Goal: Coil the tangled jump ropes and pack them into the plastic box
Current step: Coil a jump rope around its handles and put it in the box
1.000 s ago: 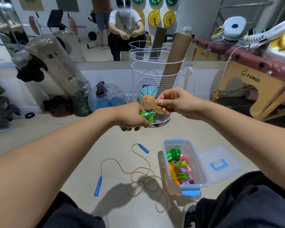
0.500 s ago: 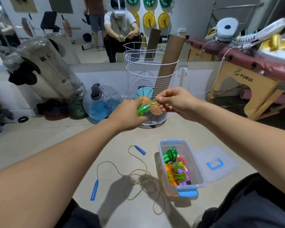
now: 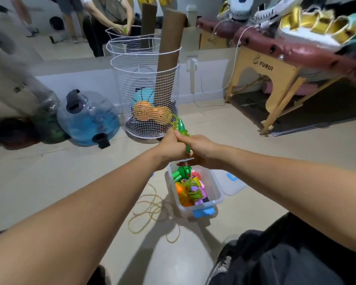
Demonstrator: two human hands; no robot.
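While both hands grip it, the green jump rope [image 3: 181, 130] stands coiled — translucent.

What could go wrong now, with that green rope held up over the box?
The green jump rope, gripped by both the left hand and right hand, could spring uncoiled if the fingers loosen. The plastic box already looks crowded, so it may not fit. The loose rope on the floor might snag a shoe.

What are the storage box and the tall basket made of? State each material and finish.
Storage box: likely translucent plastic, smooth; the ropes inside show through its walls.
Tall basket: apparently white-coated wire mesh, an open grid you can see through.
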